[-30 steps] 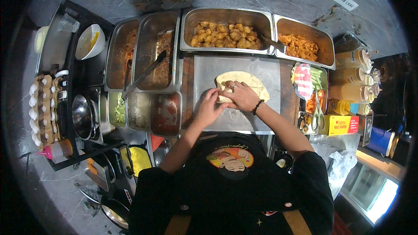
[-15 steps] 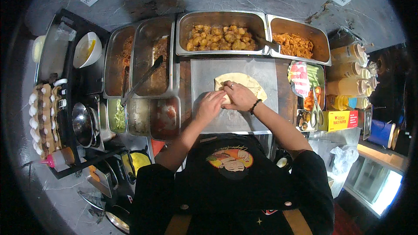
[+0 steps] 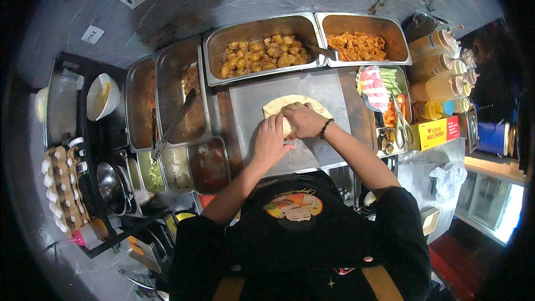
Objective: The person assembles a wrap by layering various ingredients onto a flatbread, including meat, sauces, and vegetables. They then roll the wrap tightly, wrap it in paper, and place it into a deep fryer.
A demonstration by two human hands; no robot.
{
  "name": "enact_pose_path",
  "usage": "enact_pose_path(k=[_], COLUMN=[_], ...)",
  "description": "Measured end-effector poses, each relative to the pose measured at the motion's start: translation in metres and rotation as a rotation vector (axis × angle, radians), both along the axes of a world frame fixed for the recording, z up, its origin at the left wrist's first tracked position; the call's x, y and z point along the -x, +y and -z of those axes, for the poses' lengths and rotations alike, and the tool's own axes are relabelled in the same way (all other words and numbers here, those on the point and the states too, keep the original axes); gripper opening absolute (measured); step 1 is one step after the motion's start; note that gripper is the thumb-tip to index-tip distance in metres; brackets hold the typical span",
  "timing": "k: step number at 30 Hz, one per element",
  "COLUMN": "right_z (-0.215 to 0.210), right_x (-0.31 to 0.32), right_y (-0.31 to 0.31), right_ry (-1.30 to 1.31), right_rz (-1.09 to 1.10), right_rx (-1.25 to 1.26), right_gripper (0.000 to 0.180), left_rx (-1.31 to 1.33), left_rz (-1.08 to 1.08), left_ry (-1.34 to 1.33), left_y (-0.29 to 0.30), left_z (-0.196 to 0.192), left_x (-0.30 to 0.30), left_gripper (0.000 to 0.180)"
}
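Note:
A round pale tortilla (image 3: 285, 100) lies on a sheet of whitish paper (image 3: 329, 86), its near part folded over into a plump roll. Across the left side of this roll rest the fingers of my left hand (image 3: 271, 138), closed on it with the thumb out to the side. My right hand (image 3: 304, 121), with a ring and a dark bead bracelet, curls over the right side of the roll and grips it. The far edge of the tortilla still lies flat. Whatever is inside the roll is hidden by the dough and my hands.
Beyond the paper stand steel pans of browned chunks (image 3: 267, 56) and orange shredded food (image 3: 356, 46). At left are more pans with tongs (image 3: 175, 125). Scissors (image 3: 402, 125), a yellow-red box (image 3: 439, 132) and sauce bottles (image 3: 429, 67) stand at right. An egg tray (image 3: 66, 187) is far left.
The whole view has turned slightly. My hands remain on the tortilla; the left hand lies flatter along the roll, its thumb now spread away.

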State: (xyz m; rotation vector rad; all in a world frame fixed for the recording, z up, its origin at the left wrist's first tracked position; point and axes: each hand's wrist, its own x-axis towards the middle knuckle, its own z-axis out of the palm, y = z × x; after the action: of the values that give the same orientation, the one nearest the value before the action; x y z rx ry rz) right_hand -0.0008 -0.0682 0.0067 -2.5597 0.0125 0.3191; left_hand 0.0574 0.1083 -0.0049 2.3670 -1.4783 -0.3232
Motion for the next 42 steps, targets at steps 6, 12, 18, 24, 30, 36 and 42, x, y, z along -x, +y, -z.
enact_pose_path(k=[6,12,18,24,30,36,42], right_z=[-0.008,0.012,0.013,0.020,0.031,0.043,0.046], right_x=[0.077,0.089,0.087,0.089,0.090,0.105,0.105], right_y=[0.008,0.020,0.022,0.039,0.054,0.077,0.077], right_ry=[-0.162,-0.381,-0.236,-0.230,-0.393,-0.414,-0.472], right_rz=[0.393,0.676,0.840,0.929,1.081,1.374,1.374], right_rx=[0.123,0.016,-0.145,0.026,-0.231,-0.417,-0.548], right_gripper=[0.061,0.063,0.059,0.060,0.061,0.063,0.066], left_rx=[-0.134,-0.078,-0.092,-0.167,-0.077,-0.085,-0.015], left_rz=[0.144,0.193,0.207,0.321,0.547,0.572,0.616], left_ry=[-0.076,-0.117,-0.167,-0.210,0.003,0.093,0.117], left_y=[-0.018,-0.023,-0.023,-0.035,-0.073,-0.084,-0.086], left_z=[-0.008,-0.006,0.004,-0.017,-0.003,-0.004,0.001], left_x=[-0.017,-0.020,-0.019,-0.015,-0.015,-0.016,-0.016], left_gripper=[0.089,0.084,0.085,0.089,0.086,0.075,0.066])
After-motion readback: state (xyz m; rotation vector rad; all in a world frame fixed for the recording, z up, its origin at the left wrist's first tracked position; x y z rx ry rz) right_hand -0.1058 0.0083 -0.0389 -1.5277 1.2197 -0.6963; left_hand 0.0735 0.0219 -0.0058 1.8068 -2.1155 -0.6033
